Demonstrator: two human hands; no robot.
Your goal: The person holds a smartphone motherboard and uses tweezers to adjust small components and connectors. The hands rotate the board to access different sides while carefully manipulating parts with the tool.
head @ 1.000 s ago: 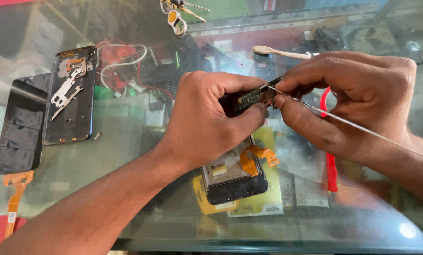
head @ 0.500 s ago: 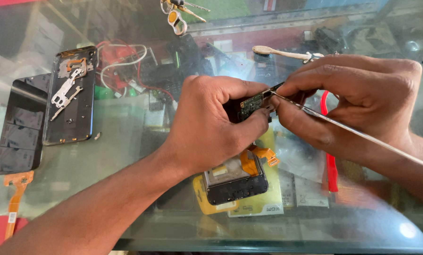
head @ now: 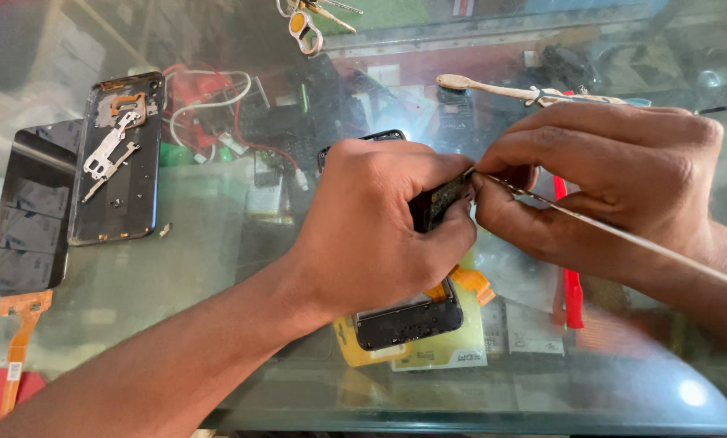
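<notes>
My left hand (head: 371, 227) sits at the centre of the frame, its grip closed around a small dark circuit board (head: 443, 200) pinched between thumb and fingers. My right hand (head: 606, 186), right of centre, has its grip closed on a thin metal tool (head: 623, 235) whose tip meets the top edge of the board; the long shaft runs off toward the lower right edge. Below my left hand a black phone frame (head: 408, 320) lies on the glass desk (head: 217, 268), with orange flex ribbon (head: 470, 282) beside it. At the upper left lie an opened phone body (head: 120, 162) and a dark screen panel (head: 27, 211), side by side. A red pry tool (head: 572, 284) lies under my right hand, and a white toothbrush (head: 493, 88) near the top.
</notes>
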